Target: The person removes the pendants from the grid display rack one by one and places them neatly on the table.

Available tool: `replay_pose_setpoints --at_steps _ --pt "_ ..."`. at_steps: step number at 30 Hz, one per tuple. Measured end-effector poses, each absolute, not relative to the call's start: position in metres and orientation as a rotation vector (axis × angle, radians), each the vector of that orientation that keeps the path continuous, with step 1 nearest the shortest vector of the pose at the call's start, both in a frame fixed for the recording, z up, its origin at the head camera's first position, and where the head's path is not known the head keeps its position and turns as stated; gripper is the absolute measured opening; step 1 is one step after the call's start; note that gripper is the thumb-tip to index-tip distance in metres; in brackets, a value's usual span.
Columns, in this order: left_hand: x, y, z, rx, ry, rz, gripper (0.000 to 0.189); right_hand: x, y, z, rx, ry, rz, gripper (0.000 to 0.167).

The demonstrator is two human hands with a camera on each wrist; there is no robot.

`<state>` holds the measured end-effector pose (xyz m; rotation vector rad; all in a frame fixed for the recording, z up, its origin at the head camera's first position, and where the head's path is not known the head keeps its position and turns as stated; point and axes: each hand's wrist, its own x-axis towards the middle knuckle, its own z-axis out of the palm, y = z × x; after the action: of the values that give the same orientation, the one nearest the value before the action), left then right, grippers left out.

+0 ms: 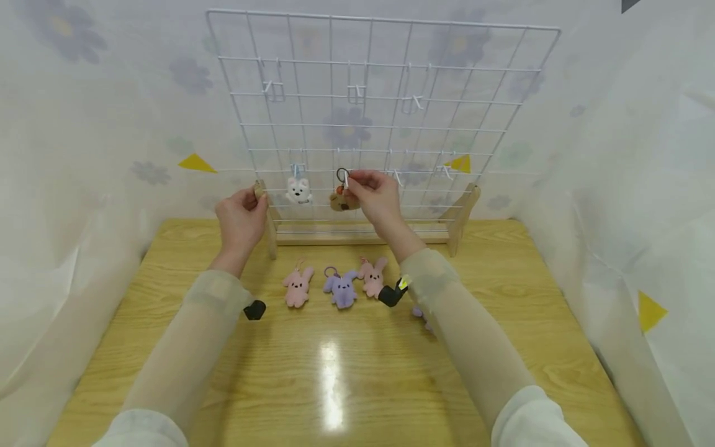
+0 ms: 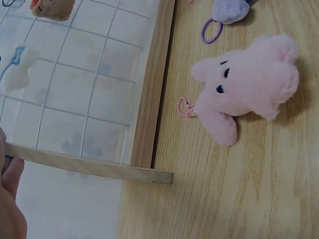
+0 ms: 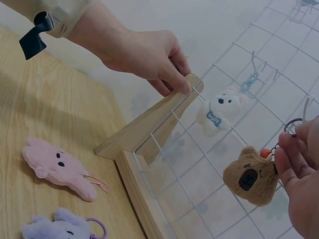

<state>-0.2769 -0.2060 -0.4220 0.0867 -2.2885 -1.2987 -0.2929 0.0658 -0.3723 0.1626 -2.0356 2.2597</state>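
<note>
My left hand [image 1: 241, 220] pinches the top of the wooden side post [image 3: 149, 122] of a white wire grid rack [image 1: 372, 125]. In front of the grid, my right hand [image 1: 381, 195] holds a brown plush keychain [image 3: 251, 179] by its dark key ring [image 1: 342, 175]. The ring is at a white hook [image 3: 306, 110]; whether the hook passes through it, I cannot tell. To its left, a white plush dog keychain [image 1: 298, 191] hangs by a blue clasp on another hook.
Pink plush rabbit [image 1: 297, 288], purple plush rabbit [image 1: 342, 290] and a second pink rabbit [image 1: 371, 277] lie on the wooden table [image 1: 268, 385]. Another purple plush [image 1: 422, 315] is partly behind my right forearm. Bare hooks [image 1: 413, 102] stick out higher on the grid.
</note>
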Motion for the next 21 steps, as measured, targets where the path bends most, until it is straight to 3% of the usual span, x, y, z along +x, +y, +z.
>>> replay_pose_setpoints --at_steps 21 --pt "-0.277 -0.206 -0.422 0.075 -2.296 -1.294 0.025 -0.280 0.075 -0.362 0.261 -2.114 2.171 0.012"
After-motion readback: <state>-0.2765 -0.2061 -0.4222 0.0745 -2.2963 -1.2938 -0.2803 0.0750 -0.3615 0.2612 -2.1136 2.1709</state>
